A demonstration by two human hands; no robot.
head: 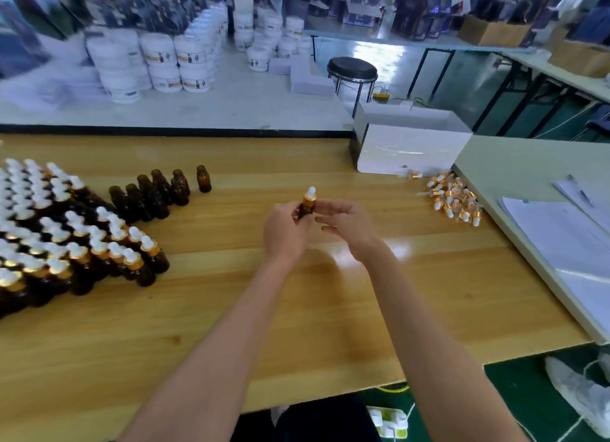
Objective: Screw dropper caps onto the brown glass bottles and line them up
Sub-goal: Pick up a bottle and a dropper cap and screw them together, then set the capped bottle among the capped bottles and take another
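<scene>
While left grip (285,232) holds capped bottle (307,204), loose caps (454,199) right (white box (409,148) behind)

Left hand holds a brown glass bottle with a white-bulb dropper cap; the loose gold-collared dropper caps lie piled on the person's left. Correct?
No. The head view shows the loose gold-collared dropper caps piled on the person's right; the left hand does hold the capped brown glass bottle.

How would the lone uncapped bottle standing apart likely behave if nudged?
The lone uncapped bottle is tall and narrow, so it would probably tip, then roll. The glossy table may let it slide. Glass: possibly fragile.
</scene>
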